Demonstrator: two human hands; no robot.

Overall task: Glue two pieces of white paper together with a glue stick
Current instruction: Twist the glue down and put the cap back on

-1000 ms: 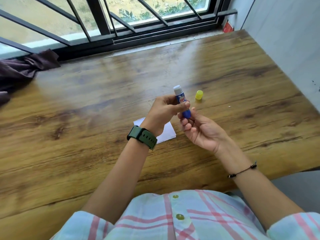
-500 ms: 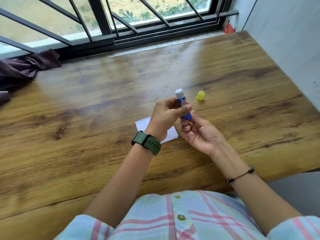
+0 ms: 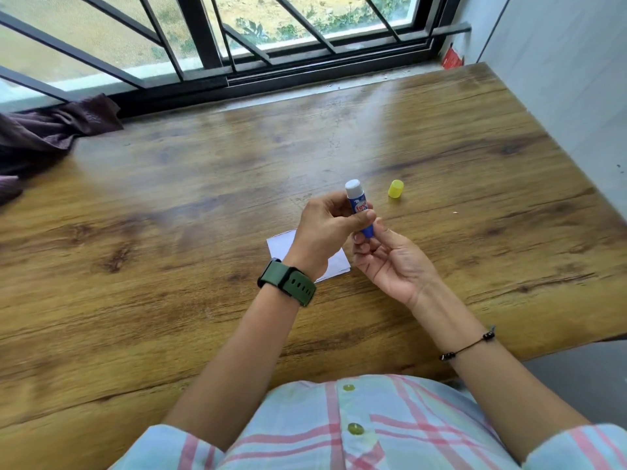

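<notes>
A blue glue stick point(image 3: 358, 206) stands upright above the table, uncapped, its white glue tip showing at the top. My left hand point(image 3: 325, 228) grips its body between thumb and fingers. My right hand point(image 3: 390, 262) pinches its blue base from below, palm up. The glue stick's yellow cap point(image 3: 395, 188) sits on the wooden table point(image 3: 169, 232) just right of the hands. White paper point(image 3: 283, 242) lies flat on the table under my left hand and wrist, which hide most of it.
A dark cloth point(image 3: 44, 137) is bunched at the table's far left by the window point(image 3: 237, 45). A grey wall point(image 3: 576, 96) runs along the right edge. A small red object point(image 3: 453, 57) rests in the far right corner.
Both hands and the glue stick have stayed in nearly the same place. The fingers of my right hand shifted slightly at the stick's base.
</notes>
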